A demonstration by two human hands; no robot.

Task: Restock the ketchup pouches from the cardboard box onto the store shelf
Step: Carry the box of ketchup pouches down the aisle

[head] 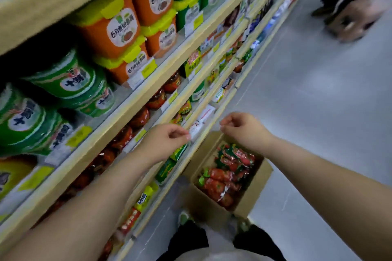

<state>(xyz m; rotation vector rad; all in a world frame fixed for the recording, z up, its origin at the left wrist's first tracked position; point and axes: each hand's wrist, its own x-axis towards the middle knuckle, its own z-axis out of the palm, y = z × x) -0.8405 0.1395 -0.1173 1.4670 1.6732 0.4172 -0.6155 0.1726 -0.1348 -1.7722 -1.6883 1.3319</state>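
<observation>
We count two hands at mid-frame, the left hand [167, 136] and right hand [240, 127], both loosely curled and empty. One cardboard box [262, 178] stands lower centre beside the shelf [110, 123]. It holds ketchup pouches [228, 172] too heaped and blurred to count. Four orange tubs [108, 27] upper left read "6月".
</observation>
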